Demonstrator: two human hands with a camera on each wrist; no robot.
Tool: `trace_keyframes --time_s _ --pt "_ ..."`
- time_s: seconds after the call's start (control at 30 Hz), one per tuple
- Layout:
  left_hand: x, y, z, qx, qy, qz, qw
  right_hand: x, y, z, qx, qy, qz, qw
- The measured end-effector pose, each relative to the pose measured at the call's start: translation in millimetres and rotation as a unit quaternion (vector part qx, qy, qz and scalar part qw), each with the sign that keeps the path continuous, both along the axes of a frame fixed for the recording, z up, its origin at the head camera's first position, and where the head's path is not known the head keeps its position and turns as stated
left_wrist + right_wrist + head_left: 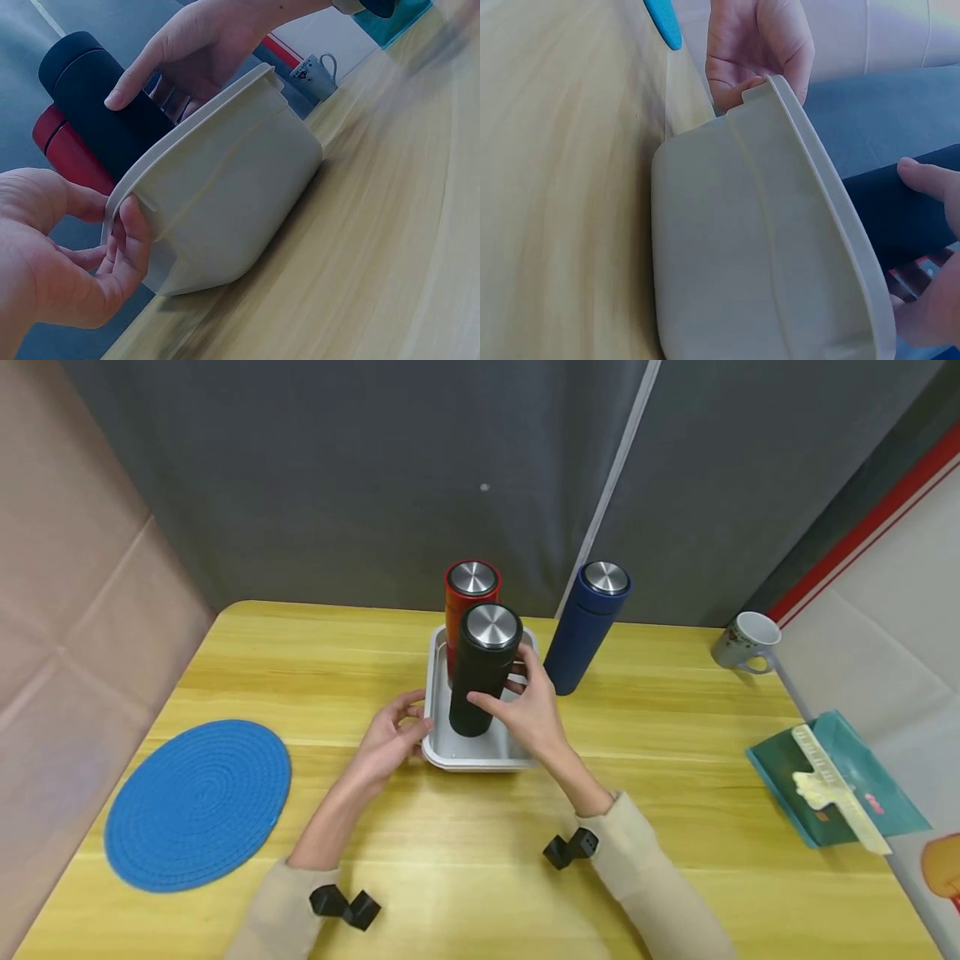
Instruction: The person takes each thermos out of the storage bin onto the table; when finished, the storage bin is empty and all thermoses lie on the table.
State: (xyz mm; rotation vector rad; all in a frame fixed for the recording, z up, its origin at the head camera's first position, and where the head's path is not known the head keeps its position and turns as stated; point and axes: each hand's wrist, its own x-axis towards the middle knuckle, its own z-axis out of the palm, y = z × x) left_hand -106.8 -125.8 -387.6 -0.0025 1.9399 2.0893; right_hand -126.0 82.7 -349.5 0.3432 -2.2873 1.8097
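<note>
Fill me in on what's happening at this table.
A person's right hand grips a black flask standing in a white tub, with a red flask behind it in the same tub. The left hand pinches the tub's rim at the near left corner. A blue flask stands on the table outside the tub.

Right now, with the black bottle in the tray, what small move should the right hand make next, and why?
Probably release the black bottle and draw the right hand back. The bottle looks upright with its base inside the white tray, in front of the red bottle, while the left hand pinches the tray's rim. The blue bottle stands outside on the table.
</note>
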Motion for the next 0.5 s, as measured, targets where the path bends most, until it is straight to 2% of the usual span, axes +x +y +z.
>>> trace_keyframes --time_s 0.27,0.5 --pt "1.4 4.0 -1.4 0.002 0.001 0.008 1.0000 7.2 18.9 5.4 -0.031 -0.007 0.017 0.999" --pt "3.4 4.0 -0.6 0.006 0.007 0.015 0.9998 11.0 32.5 23.6 -0.031 0.029 0.031 0.999"
